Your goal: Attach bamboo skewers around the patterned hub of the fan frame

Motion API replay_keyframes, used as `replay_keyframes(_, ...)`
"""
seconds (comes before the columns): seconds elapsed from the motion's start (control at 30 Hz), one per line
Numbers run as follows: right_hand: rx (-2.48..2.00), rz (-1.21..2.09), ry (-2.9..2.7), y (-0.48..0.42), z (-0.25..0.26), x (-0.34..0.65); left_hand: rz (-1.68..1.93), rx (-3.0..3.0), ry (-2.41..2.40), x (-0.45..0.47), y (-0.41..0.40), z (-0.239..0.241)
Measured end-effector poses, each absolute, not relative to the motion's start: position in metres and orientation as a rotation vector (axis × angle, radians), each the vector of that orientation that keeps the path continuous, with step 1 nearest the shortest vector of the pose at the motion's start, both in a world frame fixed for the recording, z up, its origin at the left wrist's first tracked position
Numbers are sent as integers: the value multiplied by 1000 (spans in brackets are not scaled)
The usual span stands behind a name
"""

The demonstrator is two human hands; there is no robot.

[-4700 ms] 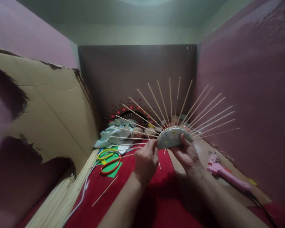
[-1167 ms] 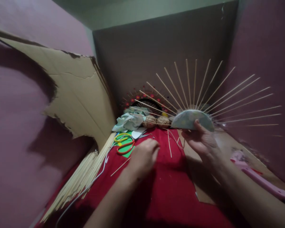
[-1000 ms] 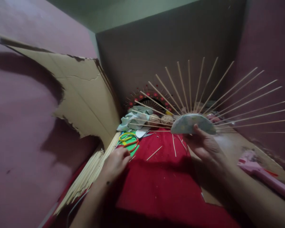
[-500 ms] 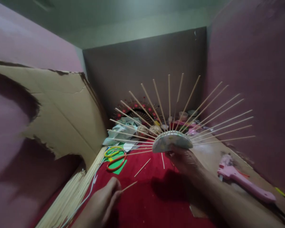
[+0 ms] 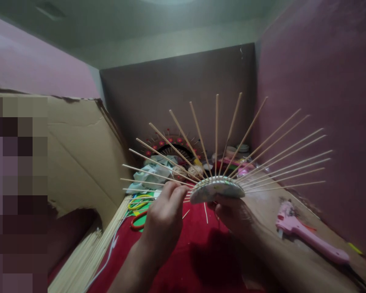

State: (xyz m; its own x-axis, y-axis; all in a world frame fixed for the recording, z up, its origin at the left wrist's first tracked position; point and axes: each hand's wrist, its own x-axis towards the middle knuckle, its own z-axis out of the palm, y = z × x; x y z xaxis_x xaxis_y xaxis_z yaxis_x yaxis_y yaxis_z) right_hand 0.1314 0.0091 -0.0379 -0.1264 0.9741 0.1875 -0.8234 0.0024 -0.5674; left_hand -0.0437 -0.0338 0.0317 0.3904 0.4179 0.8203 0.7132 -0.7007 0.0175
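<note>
My right hand (image 5: 236,213) grips a pale half-round piece (image 5: 218,190) from below, holding it up over the red cloth. Long thin wooden sticks (image 5: 217,134) fan out from its curved edge. At the left end of that edge is my left hand (image 5: 167,213), its thumb and fingers pinched together among the lower left sticks. The short thin stick it carried is hidden behind the fingers now, so I cannot tell whether it touches the half-round piece. A loose stick (image 5: 205,213) shows below the piece.
A pink glue gun (image 5: 311,234) lies on the board at right. Scissors with yellow and red handles (image 5: 137,219) rest at left, near a bundle of sticks (image 5: 82,256) and torn cardboard (image 5: 79,162). Balls of twine (image 5: 195,171) and a red-flowered fan-shaped piece (image 5: 171,142) stand behind.
My left hand has moved up and right, from over the cloth to the half-round piece's left end. The piece with its sticks has shifted slightly and sits a little lower in view.
</note>
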Motion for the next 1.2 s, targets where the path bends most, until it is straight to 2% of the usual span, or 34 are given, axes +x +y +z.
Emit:
replay_keyframes(0.53, -313, 1615, -696, 9, -37, 136, -1268, -2466, -1079, -41, -32, 20)
replay_keyframes(0.9, -312, 1647, -666, 8, -36, 134, -849, -2111, -983, -37, -35, 22)
replay_keyframes(1.2, -322, 1646, -506, 13, -38, 133, -990, -2397, -1115, -36, -33, 29)
